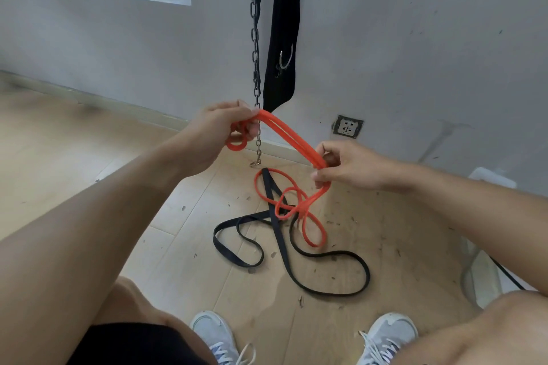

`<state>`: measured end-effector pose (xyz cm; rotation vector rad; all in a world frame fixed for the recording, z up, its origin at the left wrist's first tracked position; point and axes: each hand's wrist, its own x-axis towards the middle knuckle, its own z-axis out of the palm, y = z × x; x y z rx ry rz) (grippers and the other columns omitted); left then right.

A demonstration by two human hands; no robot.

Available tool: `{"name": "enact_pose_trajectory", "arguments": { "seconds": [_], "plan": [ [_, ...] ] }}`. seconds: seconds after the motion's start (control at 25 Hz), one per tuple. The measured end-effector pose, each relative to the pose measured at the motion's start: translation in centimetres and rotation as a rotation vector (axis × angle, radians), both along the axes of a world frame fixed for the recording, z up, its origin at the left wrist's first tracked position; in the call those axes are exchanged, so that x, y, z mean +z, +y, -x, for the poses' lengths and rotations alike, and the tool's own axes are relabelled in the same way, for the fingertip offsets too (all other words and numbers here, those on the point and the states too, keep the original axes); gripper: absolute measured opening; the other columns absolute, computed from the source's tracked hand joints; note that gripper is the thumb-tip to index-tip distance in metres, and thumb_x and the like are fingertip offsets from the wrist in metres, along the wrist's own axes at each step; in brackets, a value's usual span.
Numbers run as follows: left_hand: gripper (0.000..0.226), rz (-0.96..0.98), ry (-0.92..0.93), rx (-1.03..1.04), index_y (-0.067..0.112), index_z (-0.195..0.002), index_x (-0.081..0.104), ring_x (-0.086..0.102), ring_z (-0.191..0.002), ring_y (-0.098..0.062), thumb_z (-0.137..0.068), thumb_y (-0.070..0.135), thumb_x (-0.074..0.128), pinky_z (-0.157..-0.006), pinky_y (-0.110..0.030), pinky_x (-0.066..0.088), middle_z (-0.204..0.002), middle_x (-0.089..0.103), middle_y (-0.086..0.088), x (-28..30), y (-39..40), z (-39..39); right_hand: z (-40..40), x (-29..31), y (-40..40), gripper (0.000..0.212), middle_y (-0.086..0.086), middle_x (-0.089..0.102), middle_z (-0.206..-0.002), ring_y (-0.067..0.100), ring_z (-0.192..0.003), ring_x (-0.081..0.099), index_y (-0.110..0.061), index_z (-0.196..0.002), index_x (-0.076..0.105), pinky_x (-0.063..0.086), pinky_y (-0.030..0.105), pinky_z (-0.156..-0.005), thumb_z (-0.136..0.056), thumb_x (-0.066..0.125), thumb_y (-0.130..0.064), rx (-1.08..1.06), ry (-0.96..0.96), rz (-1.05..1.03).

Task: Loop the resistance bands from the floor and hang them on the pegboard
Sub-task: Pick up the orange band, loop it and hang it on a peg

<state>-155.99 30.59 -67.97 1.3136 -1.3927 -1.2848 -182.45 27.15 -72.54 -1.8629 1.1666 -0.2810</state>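
Note:
An orange resistance band (292, 141) stretches in doubled strands between my two hands above the floor. My left hand (219, 130) grips one end, with a small orange loop hanging below its fingers. My right hand (347, 164) pinches the strands lower and to the right. The rest of the orange band trails down to the floor in loose loops, tangled over a black resistance band (284, 249) lying in wide curves on the wooden floor (59, 139). No pegboard is in view.
A metal chain (255, 47) with a clip and a black padded strap (281, 38) hang against the white wall behind my hands. A wall socket (347, 126) sits low on the wall. My two grey shoes (213, 335) stand near the bottom. White objects lie at right.

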Motion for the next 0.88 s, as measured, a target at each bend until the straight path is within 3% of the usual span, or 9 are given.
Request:
{"name": "enact_pose_trajectory", "arguments": {
  "seconds": [0.16,0.28,0.36,0.44,0.52,0.64,0.76,0.88],
  "plan": [
    [0.027,0.047,0.077,0.120,0.015,-0.074,0.061,0.055,-0.068,-0.015,-0.099,0.018,0.050,-0.084,-0.039,0.043,-0.065,0.062,0.001,-0.6,-0.7,-0.4,0.2,-0.9,-0.6,0.011,0.008,0.077,-0.090,0.028,-0.089,0.076,-0.016,-0.090,0.067,0.061,0.043,-0.089,-0.091,0.078,-0.015,-0.025,0.070,0.061],
    [0.021,0.038,0.097,0.175,0.015,-0.069,0.059,0.053,-0.065,-0.018,-0.085,0.025,0.052,-0.081,-0.039,0.043,-0.059,0.060,0.001,-1.0,-1.2,-1.2,0.1,-1.8,-0.4,0.018,-0.002,0.069,-0.084,0.016,-0.080,0.068,-0.026,-0.084,0.064,0.053,0.035,-0.080,-0.092,0.078,-0.019,-0.013,0.157,0.074],
    [0.018,-0.041,0.018,0.150,0.011,-0.072,0.059,0.056,-0.065,-0.020,-0.077,0.028,0.052,-0.080,-0.040,0.044,-0.062,0.064,-0.002,-1.4,-1.2,-2.2,0.1,-1.6,-0.4,0.013,-0.004,0.069,-0.089,0.012,-0.083,0.068,-0.029,-0.091,0.066,0.053,0.031,-0.081,-0.095,0.075,-0.020,-0.107,0.087,0.134],
    [0.026,-0.143,-0.208,0.077,0.003,-0.085,0.062,0.067,-0.076,-0.025,-0.081,0.026,0.049,-0.090,-0.043,0.049,-0.074,0.075,-0.007,-2.2,-1.0,-3.2,0.2,-0.3,-0.3,0.012,-0.005,0.074,-0.095,0.012,-0.090,0.073,-0.031,-0.104,0.072,0.058,0.028,-0.086,-0.097,0.073,-0.022,-0.192,0.015,0.199],
    [0.031,-0.187,-0.400,-0.043,-0.002,-0.102,0.066,0.072,-0.095,-0.029,-0.093,0.020,0.045,-0.103,-0.044,0.049,-0.092,0.079,-0.012,-2.8,-0.7,-3.1,-0.2,1.0,0.2,0.023,-0.009,0.076,-0.096,0.011,-0.090,0.073,-0.030,-0.118,0.074,0.059,0.027,-0.087,-0.096,0.073,-0.023,-0.139,0.045,0.292],
    [0.038,-0.136,-0.386,-0.124,0.019,-0.115,0.071,0.067,-0.111,-0.017,-0.096,0.045,0.051,-0.112,-0.041,0.041,-0.107,0.077,-0.001,-2.5,-0.2,-0.7,-2.0,2.7,1.6,0.030,-0.012,0.075,-0.092,0.007,-0.088,0.070,-0.034,-0.117,0.060,0.055,0.025,-0.082,-0.094,0.076,-0.025,0.018,0.089,0.368],
    [0.052,-0.086,-0.376,-0.258,0.020,-0.107,0.074,0.068,-0.110,-0.012,-0.096,0.062,0.046,-0.111,-0.041,0.041,-0.105,0.077,0.005,-1.9,-0.1,1.9,-3.6,3.3,2.1,0.039,-0.007,0.077,-0.088,0.012,-0.084,0.071,-0.034,-0.099,0.038,0.058,0.034,-0.077,-0.094,0.077,-0.027,0.070,0.101,0.386],
    [0.054,-0.080,-0.473,-0.329,0.010,-0.094,0.072,0.072,-0.088,-0.022,-0.097,0.059,0.050,-0.099,-0.042,0.051,-0.087,0.077,-0.001,-1.7,0.2,2.8,-3.6,3.6,2.3,0.045,0.000,0.078,-0.088,0.025,-0.081,0.071,-0.032,-0.092,0.035,0.058,0.050,-0.078,-0.091,0.080,-0.027,0.067,0.092,0.351]
  ]
}}
